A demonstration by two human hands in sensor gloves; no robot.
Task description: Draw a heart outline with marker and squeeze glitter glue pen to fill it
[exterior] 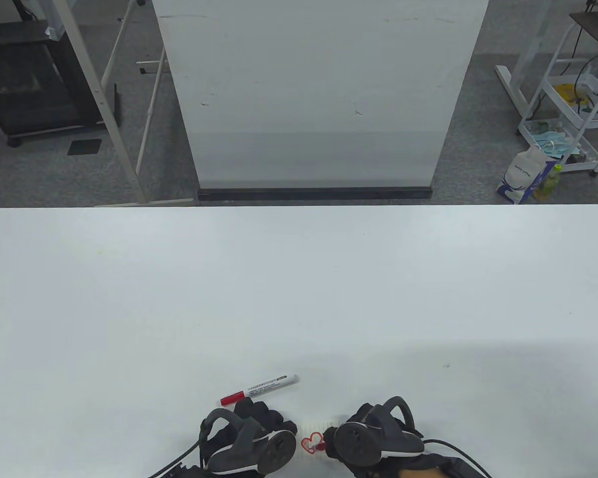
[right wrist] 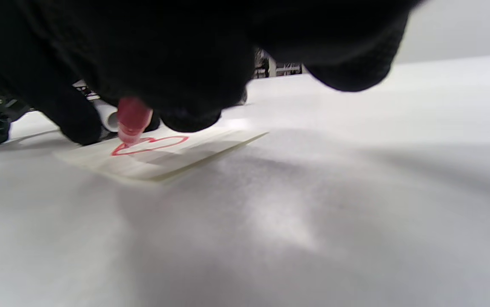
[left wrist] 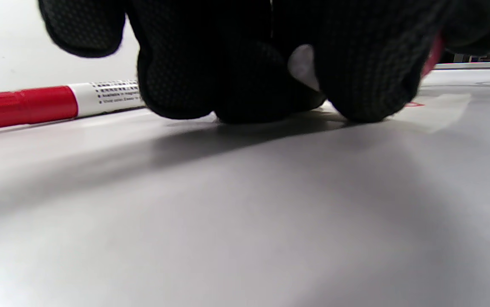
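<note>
- Our right hand (exterior: 364, 440) pinches the glue pen (right wrist: 132, 119), tip on the heart (right wrist: 151, 145).
- Our left hand (exterior: 251, 438) presses fingertips on the paper (right wrist: 164, 160).
- The marker (exterior: 259, 389) lies just beyond.

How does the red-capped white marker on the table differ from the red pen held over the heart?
The red-capped white marker lies flat on the table, untouched; the translucent red glitter glue pen stands tip-down, held by the right hand. The marker sits beyond the small paper sheet; the pen's tip meets the red heart outline. Both are red.
</note>
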